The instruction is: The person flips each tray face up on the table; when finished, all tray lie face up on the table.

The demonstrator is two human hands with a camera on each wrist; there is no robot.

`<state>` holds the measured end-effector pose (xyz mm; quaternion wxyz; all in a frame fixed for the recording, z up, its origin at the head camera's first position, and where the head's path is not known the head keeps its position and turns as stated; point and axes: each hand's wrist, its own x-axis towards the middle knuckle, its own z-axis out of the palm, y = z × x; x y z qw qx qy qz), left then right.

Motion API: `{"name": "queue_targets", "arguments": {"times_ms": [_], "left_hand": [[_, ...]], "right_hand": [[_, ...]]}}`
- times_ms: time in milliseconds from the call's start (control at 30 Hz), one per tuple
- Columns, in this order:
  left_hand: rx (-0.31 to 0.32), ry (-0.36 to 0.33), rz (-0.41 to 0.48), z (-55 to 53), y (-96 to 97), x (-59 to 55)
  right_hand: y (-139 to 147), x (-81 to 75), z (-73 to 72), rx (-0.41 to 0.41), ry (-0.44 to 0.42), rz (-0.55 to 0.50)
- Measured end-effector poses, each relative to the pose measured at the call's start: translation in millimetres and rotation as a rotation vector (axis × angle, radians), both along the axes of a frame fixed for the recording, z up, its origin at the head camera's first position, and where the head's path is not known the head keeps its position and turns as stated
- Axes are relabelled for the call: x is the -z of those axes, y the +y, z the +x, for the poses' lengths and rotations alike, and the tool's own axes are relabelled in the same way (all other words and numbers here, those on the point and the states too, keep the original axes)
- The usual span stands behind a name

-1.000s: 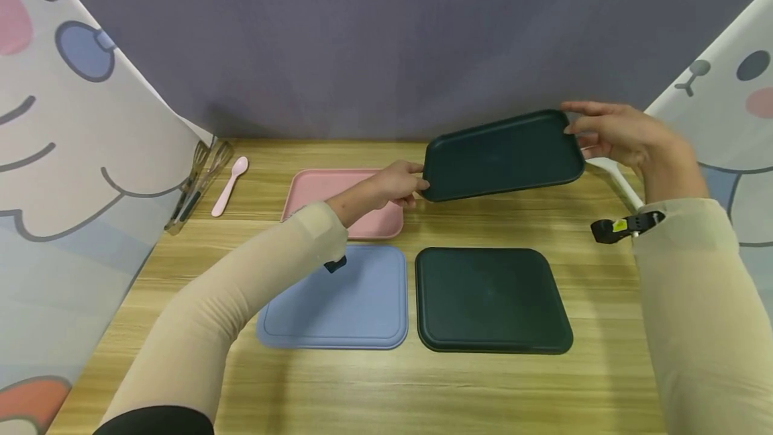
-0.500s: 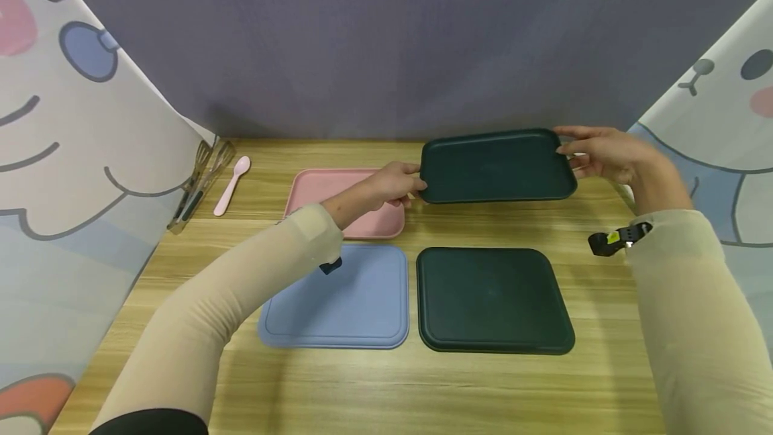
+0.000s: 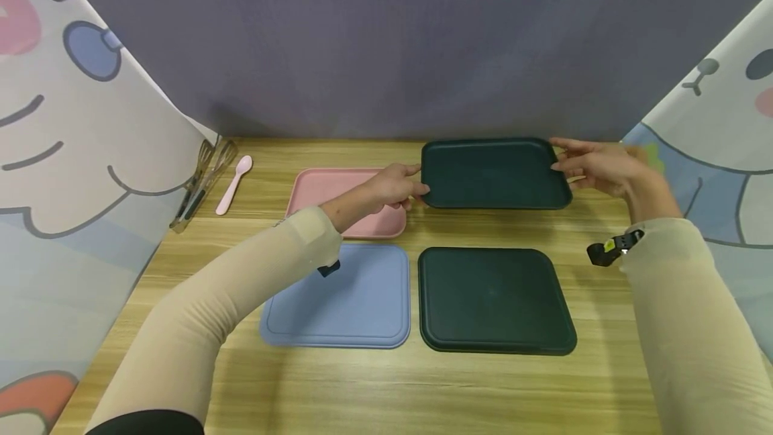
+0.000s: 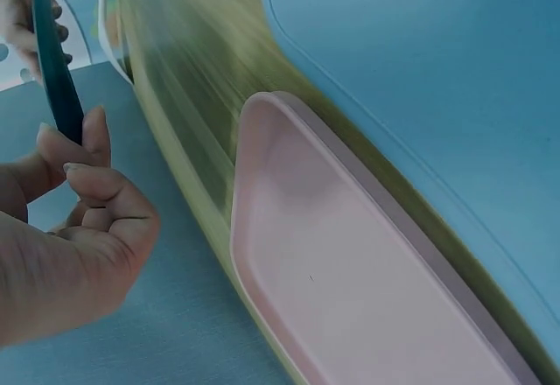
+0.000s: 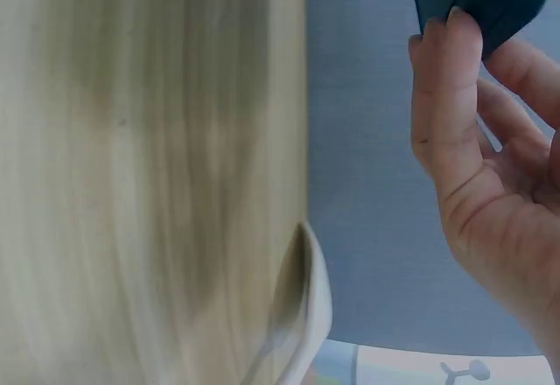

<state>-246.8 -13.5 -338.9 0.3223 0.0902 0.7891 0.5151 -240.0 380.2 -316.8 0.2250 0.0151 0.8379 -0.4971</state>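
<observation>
Metal utensils (image 3: 195, 204) and a pink spoon (image 3: 233, 186) are lying on the worktop (image 3: 338, 388). A pink tray (image 3: 329, 183) is sitting behind a blue tray (image 3: 359, 301). The left hand (image 3: 392, 186) is pinching the raised dark green tray (image 3: 495, 173), behind a lower green tray (image 3: 496, 301); the right hand (image 3: 598, 168) is gripping its right end.

Worktop (image 3: 447, 391), pale wood grain, bearing: pink tray (image 3: 380, 225), back, left of middle; blue board (image 3: 368, 307), just in front of it; dark green board (image 3: 496, 301), right of the blue; pink spoon (image 3: 233, 185), left; wire utensils (image 3: 194, 205), paired, left edge
</observation>
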Motion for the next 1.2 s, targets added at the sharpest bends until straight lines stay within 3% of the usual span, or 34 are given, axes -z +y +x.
{"name": "queue_targets", "arguments": {"times_ms": [167, 533, 700, 1200], "left_hand": [[0.003, -0.019, -0.001, 2.3, 0.0, 0.1], [0.036, -0.106, -0.075, 6.8, 5.1, 5.9], [0.049, -0.094, -0.112, 6.3, 5.9, 14.1], [0.052, -0.073, -0.222, 7.3, 8.3, 27.5]], "right_hand": [[1, 12.6, 0.6, -0.022, -0.015, -0.033], [-2, 45.7, -4.2, -0.119, -0.094, 0.065], [-7, 50.5, -4.0, -0.154, -0.097, 0.087], [-22, 59.5, -7.3, -0.129, -0.099, 0.102]]}}
